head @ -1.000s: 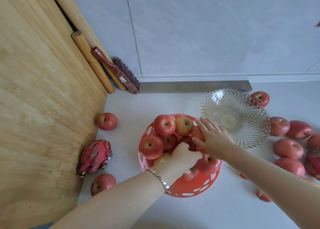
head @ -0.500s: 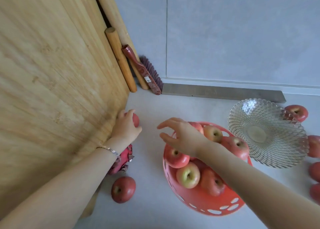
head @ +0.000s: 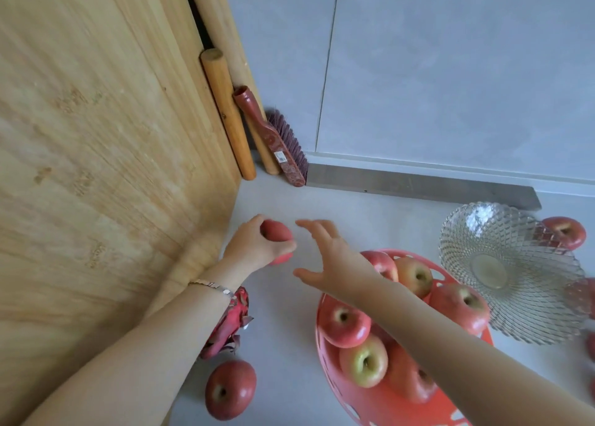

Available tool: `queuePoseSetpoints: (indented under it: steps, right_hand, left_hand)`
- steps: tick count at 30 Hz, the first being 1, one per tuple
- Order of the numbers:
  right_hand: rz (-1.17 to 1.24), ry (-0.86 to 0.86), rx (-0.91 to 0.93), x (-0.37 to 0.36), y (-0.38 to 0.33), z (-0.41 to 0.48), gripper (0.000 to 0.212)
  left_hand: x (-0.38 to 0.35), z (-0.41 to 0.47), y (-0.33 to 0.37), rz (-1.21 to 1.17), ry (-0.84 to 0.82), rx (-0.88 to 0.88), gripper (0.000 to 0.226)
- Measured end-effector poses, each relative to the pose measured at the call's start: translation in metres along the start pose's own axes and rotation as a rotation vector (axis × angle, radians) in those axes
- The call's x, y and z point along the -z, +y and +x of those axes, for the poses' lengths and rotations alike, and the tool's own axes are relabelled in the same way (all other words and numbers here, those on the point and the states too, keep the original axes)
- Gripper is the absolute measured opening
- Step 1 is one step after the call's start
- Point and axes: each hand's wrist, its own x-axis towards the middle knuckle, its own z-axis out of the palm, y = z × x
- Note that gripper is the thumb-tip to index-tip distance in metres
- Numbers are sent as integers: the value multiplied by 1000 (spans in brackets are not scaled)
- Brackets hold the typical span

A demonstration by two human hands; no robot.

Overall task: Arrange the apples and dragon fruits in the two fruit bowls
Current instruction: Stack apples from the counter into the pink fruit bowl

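Note:
My left hand (head: pixel 257 247) is closed around a red apple (head: pixel 277 232) near the foot of the wooden board, lifted slightly off the floor. My right hand (head: pixel 335 261) hovers just right of it, fingers spread, holding nothing. Under my right forearm the orange plastic bowl (head: pixel 360 403) holds several apples (head: pixel 346 324). The clear glass bowl (head: pixel 502 271) sits empty to the right. A dragon fruit (head: pixel 230 324) lies partly hidden under my left wrist, with a loose apple (head: pixel 230 390) in front of it.
A large wooden board (head: pixel 106 155) leans on the left, with a rolling pin (head: pixel 227 113) and a red brush (head: pixel 277 142) against the wall. More apples (head: pixel 565 232) lie behind and right of the glass bowl.
Both hands left the orange bowl. My left hand reached left to the apple by the board and closed on it. My right hand followed, open. The view swung left.

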Motion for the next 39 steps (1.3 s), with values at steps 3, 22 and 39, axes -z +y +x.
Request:
queuePoseSetpoints:
  steps: [3, 22, 39]
  right_hand:
    - [85, 77, 16, 14, 0, -15, 88]
    - [93, 93, -23, -55, 68, -172, 82]
    - [22, 17, -104, -59, 55, -173, 108]
  left_hand:
    - [4, -41, 38, -93, -106, -122, 89]
    - [-51, -165, -76, 756, -261, 287, 72]
    - [-62, -213, 41, -125, -67, -184, 45]
